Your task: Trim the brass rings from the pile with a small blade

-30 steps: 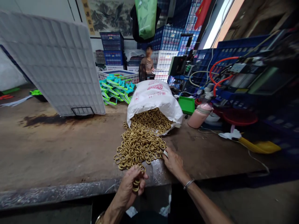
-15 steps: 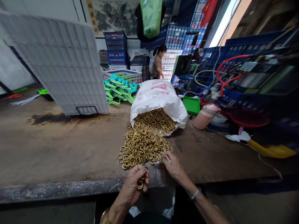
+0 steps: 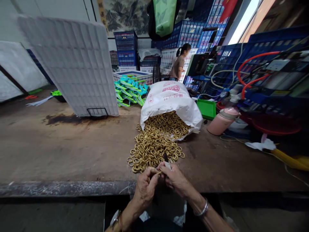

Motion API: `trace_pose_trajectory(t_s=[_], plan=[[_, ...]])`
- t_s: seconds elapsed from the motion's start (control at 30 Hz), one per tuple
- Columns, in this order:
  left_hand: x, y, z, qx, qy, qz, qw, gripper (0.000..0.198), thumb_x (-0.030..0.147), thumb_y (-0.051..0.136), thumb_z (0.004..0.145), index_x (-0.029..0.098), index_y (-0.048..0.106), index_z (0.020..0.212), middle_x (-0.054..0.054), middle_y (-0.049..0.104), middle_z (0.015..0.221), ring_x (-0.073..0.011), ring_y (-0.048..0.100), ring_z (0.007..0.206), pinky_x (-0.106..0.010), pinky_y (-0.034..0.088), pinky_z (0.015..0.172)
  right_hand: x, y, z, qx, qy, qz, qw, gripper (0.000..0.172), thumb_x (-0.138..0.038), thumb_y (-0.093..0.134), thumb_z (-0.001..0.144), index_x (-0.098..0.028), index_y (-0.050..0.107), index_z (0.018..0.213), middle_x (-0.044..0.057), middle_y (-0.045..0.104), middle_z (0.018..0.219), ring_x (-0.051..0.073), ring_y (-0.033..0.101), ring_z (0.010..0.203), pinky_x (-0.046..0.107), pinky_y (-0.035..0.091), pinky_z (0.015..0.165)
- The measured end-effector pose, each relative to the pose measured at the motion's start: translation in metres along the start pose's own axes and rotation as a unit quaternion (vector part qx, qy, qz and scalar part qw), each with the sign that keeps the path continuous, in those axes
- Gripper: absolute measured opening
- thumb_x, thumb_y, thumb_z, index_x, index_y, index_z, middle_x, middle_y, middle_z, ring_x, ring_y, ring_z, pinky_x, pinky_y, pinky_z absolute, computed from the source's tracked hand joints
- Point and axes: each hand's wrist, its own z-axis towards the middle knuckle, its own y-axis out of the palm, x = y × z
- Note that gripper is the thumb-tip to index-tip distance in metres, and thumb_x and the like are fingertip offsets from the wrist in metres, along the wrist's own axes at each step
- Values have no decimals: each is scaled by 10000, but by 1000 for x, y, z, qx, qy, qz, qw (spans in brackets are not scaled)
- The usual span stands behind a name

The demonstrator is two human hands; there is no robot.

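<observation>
A white sack (image 3: 171,101) lies on its side on the brown workbench (image 3: 60,151), spilling a heap of brass rings (image 3: 154,148) toward me. My left hand (image 3: 146,187) is closed at the bench's near edge, pinching a brass ring between its fingertips. My right hand (image 3: 175,177) is closed on a small dark-tipped tool (image 3: 166,160) and meets the left hand just in front of the heap. A bracelet sits on my right wrist.
A white gridded panel (image 3: 72,64) leans at the back left. Teal and green plastic parts (image 3: 130,90) fill a basket behind the sack. A pink flask (image 3: 223,120), green tray (image 3: 206,109) and hosed machine (image 3: 265,77) stand right. Another person (image 3: 178,66) stands among blue crates.
My right hand left the edge of the ring heap and came back to meet my left hand. The left hand rose slightly with a ring. The person in the background walked right.
</observation>
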Motion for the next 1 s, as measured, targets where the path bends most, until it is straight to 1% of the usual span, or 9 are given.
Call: trace_pose_trajectory(t_s=[0.1, 0.17, 0.23, 0.43, 0.53, 0.63, 0.77, 0.9, 1.0], plan=[[-2, 1, 0, 3, -100, -77, 992, 208, 368, 545, 739, 169, 531, 683, 52, 457, 497, -64, 388, 401, -170, 315, 397, 1, 1, 3, 33, -74, -57, 995, 238, -388, 504, 675, -170, 456, 593, -72, 391, 507, 52, 336, 457, 172, 294, 435], [-5, 1, -1, -8, -164, -115, 980, 256, 427, 531, 734, 178, 486, 692, 75, 415, 463, -45, 329, 337, -152, 253, 333, 2, 2, 4, 29, -87, -82, 992, 252, -400, 509, 677, -166, 468, 592, -64, 414, 514, 64, 373, 492, 181, 320, 472], [-7, 0, -1, -23, -198, -144, 969, 295, 463, 507, 738, 177, 464, 681, 74, 420, 471, -34, 327, 326, -140, 244, 320, 1, 3, 4, 18, -86, -91, 992, 260, -409, 497, 689, -166, 473, 596, -61, 426, 513, 68, 382, 493, 186, 324, 478], [-1, -3, -4, -33, -201, -204, 957, 285, 452, 513, 745, 174, 463, 703, 71, 437, 520, -21, 343, 353, -125, 251, 327, 3, 5, 5, 2, -88, -58, 994, 253, -406, 463, 706, -178, 447, 598, -61, 414, 509, 64, 356, 465, 184, 302, 449], [2, -3, -6, -32, -194, -221, 955, 280, 446, 518, 745, 176, 457, 708, 73, 438, 526, -19, 341, 351, -125, 250, 324, 7, 1, 5, 39, -113, -119, 986, 248, -371, 395, 746, -183, 440, 591, -44, 432, 523, 82, 390, 494, 194, 315, 477], [4, -2, -6, -19, -188, -221, 957, 287, 446, 532, 737, 179, 438, 692, 73, 439, 520, -21, 346, 353, -126, 261, 329, 10, -3, 0, 79, -161, -258, 949, 205, -295, 352, 767, -193, 433, 608, -29, 448, 546, 102, 412, 528, 205, 314, 508], [1, 0, -4, -6, -180, -208, 961, 301, 458, 542, 723, 180, 433, 687, 77, 434, 498, -23, 343, 349, -128, 267, 336, 14, 0, -9, 49, -203, -406, 890, 140, -107, 339, 682, -204, 439, 669, -11, 504, 599, 116, 438, 558, 209, 296, 540], [0, -1, -4, 3, -178, -188, 966, 324, 473, 552, 706, 180, 422, 663, 78, 435, 485, -23, 354, 344, -129, 272, 341, 16, 6, -11, 66, -208, -473, 853, 212, -61, 326, 666, -201, 467, 741, 10, 560, 656, 123, 480, 588, 212, 279, 551], [4, -2, -9, -1, -176, -178, 968, 322, 472, 543, 716, 181, 417, 660, 76, 435, 474, -24, 342, 332, -129, 256, 319, 21, 1, -6, 84, -194, -509, 834, 220, -62, 330, 700, -193, 487, 781, 17, 578, 662, 120, 492, 577, 220, 253, 535]])
